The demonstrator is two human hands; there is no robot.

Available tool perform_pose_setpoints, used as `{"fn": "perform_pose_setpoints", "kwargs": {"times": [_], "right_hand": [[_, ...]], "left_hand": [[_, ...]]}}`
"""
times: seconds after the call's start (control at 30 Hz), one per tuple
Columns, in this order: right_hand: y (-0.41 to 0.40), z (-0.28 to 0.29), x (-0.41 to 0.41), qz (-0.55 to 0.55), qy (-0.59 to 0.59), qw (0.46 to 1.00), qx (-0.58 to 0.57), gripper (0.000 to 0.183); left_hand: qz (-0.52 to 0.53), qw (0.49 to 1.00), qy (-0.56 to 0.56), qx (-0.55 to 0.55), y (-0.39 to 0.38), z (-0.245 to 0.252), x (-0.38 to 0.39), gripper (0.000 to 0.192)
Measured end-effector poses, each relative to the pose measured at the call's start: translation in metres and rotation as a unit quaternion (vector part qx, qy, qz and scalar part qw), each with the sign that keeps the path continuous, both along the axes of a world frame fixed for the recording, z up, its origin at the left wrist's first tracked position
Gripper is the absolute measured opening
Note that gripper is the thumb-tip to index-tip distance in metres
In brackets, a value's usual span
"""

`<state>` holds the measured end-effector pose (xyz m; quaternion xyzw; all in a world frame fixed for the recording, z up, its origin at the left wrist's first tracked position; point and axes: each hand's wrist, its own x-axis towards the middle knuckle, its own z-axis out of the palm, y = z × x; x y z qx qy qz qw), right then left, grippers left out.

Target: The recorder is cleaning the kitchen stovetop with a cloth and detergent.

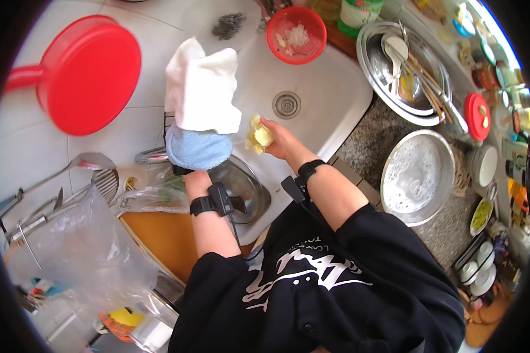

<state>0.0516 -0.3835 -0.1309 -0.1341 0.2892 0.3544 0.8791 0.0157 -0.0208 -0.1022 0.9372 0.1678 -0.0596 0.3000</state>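
My right hand (281, 140) holds a crumpled pale yellow bundle (259, 135), perhaps a sponge or cloth, over the near edge of the white sink basin (335, 88). White cloth (203, 88) and light blue terry cloth (199, 148) hide nearly all of my left hand (197, 173); only the wrist shows beneath them, so its grip cannot be seen. These cloths are at the basin's left side, above a smaller steel sink (247, 189). The basin's drain (286, 105) lies beyond my right hand. A red strainer (297, 35) with pale scraps sits at the back edge.
A red pan-shaped container (92, 75) hangs on the tiled wall. To the right stand steel bowls (366, 57) with utensils and a metal basin (417, 172) of sudsy water. A clear plastic bag (84, 251) hangs at left. Steel wool (229, 25) lies at the back.
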Motion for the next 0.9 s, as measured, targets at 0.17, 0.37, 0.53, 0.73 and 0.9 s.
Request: {"fn": "perform_pose_setpoints", "kwargs": {"times": [0.17,0.37,0.53,0.73,0.9], "right_hand": [[-0.002,0.047,-0.017,0.019,0.009,0.999,0.045,0.032],[-0.023,0.04,-0.035,0.021,-0.05,0.996,-0.073,0.042],[-0.029,0.067,-0.049,0.016,0.004,0.996,-0.086,0.043],[-0.023,0.103,-0.076,-0.012,-0.011,0.998,-0.069,0.028],[-0.009,0.122,-0.102,0.034,-0.057,0.992,-0.11,0.04]], "left_hand": [[0.001,0.989,-0.14,-0.054,0.03,0.007,-0.033,0.054],[0.308,0.693,-0.204,-0.619,-0.083,0.107,0.016,0.05],[0.311,0.578,-0.199,-0.728,-0.051,0.068,-0.027,0.047],[0.291,0.637,0.018,-0.714,-0.139,0.023,-0.061,0.049],[0.201,0.66,0.101,-0.717,-0.214,0.063,-0.074,0.059]]}}
